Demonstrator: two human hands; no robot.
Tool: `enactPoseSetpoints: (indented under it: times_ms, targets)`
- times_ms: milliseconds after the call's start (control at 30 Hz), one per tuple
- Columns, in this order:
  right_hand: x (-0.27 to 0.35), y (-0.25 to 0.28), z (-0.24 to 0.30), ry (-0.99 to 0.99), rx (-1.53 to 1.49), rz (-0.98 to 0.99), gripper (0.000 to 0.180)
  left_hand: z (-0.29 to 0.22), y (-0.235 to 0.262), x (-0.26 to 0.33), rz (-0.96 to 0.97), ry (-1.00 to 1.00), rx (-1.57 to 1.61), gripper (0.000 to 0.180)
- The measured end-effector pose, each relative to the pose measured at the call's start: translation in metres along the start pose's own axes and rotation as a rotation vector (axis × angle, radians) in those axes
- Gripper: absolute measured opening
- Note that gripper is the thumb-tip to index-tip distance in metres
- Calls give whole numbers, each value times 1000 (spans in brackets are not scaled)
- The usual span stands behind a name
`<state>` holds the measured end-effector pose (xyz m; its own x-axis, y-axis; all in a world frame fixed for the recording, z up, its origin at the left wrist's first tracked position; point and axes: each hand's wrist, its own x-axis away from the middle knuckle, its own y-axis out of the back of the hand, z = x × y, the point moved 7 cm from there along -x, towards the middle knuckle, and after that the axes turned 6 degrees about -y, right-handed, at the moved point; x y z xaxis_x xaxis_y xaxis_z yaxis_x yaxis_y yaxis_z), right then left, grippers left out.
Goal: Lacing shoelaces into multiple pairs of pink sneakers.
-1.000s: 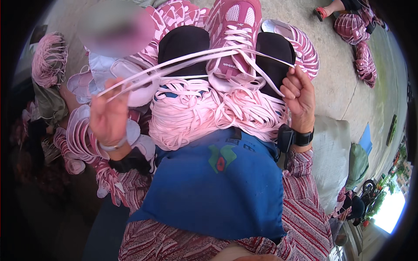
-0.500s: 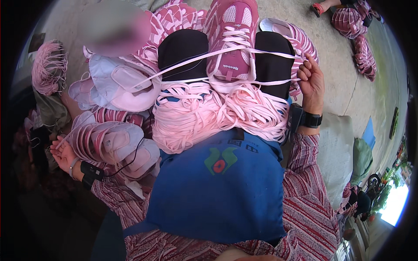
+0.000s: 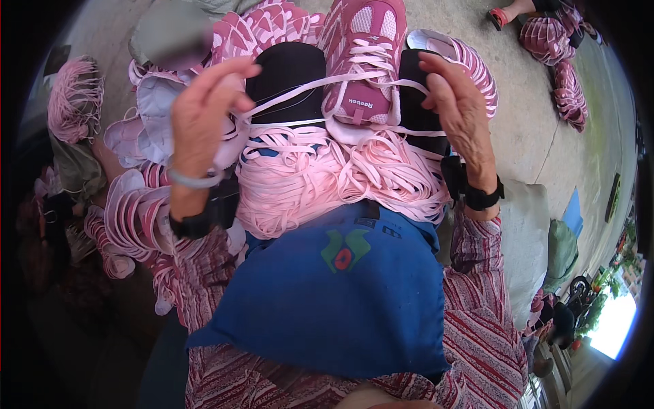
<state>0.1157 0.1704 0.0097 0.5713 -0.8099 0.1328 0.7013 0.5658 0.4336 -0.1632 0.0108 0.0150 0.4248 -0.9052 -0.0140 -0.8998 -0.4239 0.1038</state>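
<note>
A pink and white sneaker [image 3: 366, 75] is held upright between my knees, toe pointing away, with a pale pink shoelace [image 3: 300, 88] threaded through its upper eyelets. My left hand [image 3: 201, 112] is raised left of the shoe. One lace strand runs to its thumb, and its fingers are slightly blurred. On the right, my right hand [image 3: 458, 102] has its fingers curled around the other strand. Both strands sag a little. Close below the heel, a large heap of pink laces [image 3: 293, 184] lies on my lap over a blue apron [image 3: 327, 300].
Stacked pink and white shoe uppers [image 3: 139, 211] crowd my left side, with more [image 3: 262, 31] beyond the sneaker. Another stack [image 3: 463, 58] sits behind my right hand. A bundle of laces [image 3: 75, 99] hangs at far left. A person's foot in a red sandal [image 3: 499, 17] shows at upper right.
My left hand has come up and inward from the lower left to beside the shoe. My right hand has moved slightly inward, and the lace strands have slackened.
</note>
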Motion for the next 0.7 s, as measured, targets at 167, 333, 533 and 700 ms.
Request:
enactPoseSetpoints:
  times_ms: [167,333,533,700]
  targets:
    - [-7,-20,22,207,361,86,20,19,-82,-16,327,116,-401,29]
    - [3,-15,29,376,495,55,19,18,-85,-24,371,39,-395,20]
    - [10,11,34,647,673,-115,28,-14,-76,-35,191,-478,-656,8]
    - [23,18,-2,499,652,-47,30,6,-73,-35,198,-372,-629,10]
